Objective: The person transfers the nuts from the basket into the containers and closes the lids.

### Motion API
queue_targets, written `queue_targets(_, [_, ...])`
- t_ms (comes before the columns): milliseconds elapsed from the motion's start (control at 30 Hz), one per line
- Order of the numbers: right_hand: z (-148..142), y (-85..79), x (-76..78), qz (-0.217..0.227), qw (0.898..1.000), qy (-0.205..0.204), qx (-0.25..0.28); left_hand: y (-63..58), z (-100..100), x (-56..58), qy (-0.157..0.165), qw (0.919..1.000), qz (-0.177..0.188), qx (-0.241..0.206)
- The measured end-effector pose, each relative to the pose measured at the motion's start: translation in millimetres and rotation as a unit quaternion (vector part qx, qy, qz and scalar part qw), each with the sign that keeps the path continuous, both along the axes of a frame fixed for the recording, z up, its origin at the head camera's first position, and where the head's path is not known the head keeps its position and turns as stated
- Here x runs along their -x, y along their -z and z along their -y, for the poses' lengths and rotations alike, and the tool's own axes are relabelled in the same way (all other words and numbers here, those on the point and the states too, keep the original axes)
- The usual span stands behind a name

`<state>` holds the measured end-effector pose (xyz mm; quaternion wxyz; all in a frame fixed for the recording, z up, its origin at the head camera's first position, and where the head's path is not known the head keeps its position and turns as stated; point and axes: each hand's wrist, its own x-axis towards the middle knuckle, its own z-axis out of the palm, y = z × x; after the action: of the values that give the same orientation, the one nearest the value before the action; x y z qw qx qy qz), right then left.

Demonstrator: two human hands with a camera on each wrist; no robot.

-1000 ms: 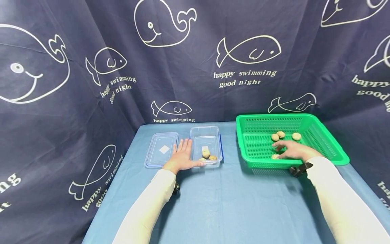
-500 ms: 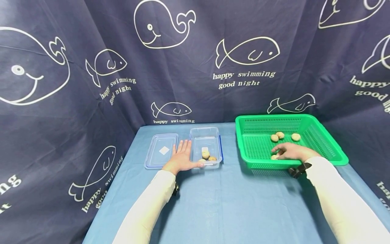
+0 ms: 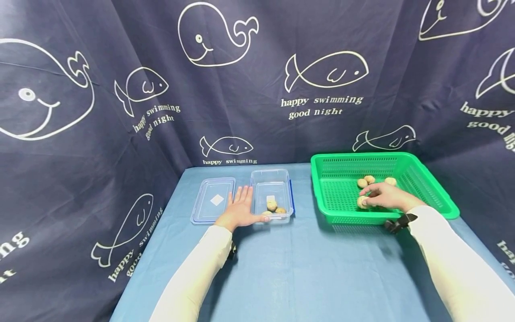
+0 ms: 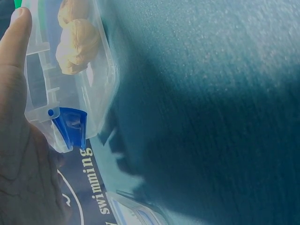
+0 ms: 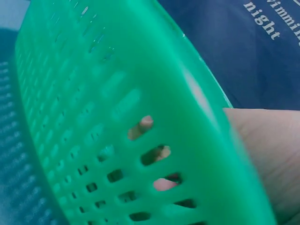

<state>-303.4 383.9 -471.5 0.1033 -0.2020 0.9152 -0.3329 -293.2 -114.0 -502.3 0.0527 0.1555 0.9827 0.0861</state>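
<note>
My right hand (image 3: 388, 197) reaches over the front rim of a green mesh basket (image 3: 354, 216) and pinches a walnut (image 3: 362, 202) between thumb and fingers. The basket's side (image 5: 154, 70) hides most of that grip in the right wrist view, where only the hand's edge (image 5: 269, 150) and bits of finger through the slots appear. My left hand (image 3: 238, 213) lies with fingers spread straight at the left of a clear plastic box (image 3: 283, 190), its thumb along the front rim. Inside the box several walnuts (image 4: 80, 44) gather at the near end.
A clear lid (image 3: 207, 210) with a blue seal lies left of the box. More walnuts (image 3: 362, 183) sit at the basket's back. A blue latch (image 4: 71, 125) hangs from the box. Behind the blue-covered table (image 3: 314, 268) hangs a dark curtain (image 3: 257, 107) with whale and fish prints.
The right hand has closed its fingers on the walnut near the basket's front and raised it slightly. The left hand has stayed by the box.
</note>
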Motion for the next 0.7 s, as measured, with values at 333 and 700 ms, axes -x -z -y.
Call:
queue_targets(333, [16,-20.6,-4.0,0.008,0.996,0.065,0.061,-1.7,0,-1.1,0.001,1.0000,0.003,0.005])
queue_targets(700, [30,-26.4,5.6,0.024,0.992,0.089,0.091,-6.0,-1,-2.1,-0.002,0.9998,0.018,-0.007])
